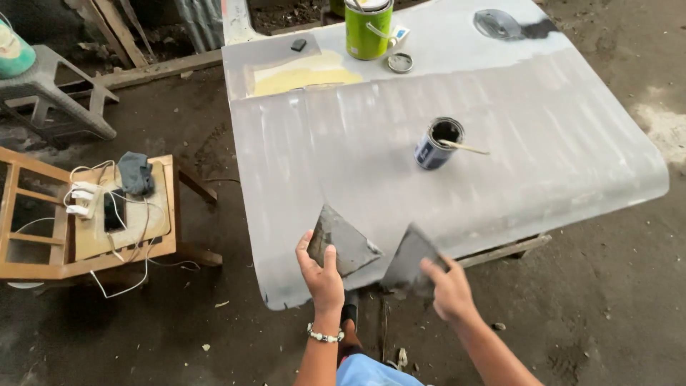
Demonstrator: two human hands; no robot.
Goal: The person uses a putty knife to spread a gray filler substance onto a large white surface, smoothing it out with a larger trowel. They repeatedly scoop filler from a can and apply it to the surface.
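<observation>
My left hand (321, 275) grips a flat grey, putty-smeared scraper blade (344, 241) by its lower edge. My right hand (449, 287) holds a second grey scraper blade (412, 259) just to the right of it. The two blades are close together, corners nearly touching, above the near edge of a large grey curved metal panel (514, 129). A small dark open can (438, 143) with a stick resting in it stands on the middle of the panel.
A green can (368, 28) and a round lid (400, 63) sit at the panel's far end beside a yellowish patch (307, 73). A wooden stool (107, 214) with a power strip, cables and a cloth stands left. Around it is dirt floor.
</observation>
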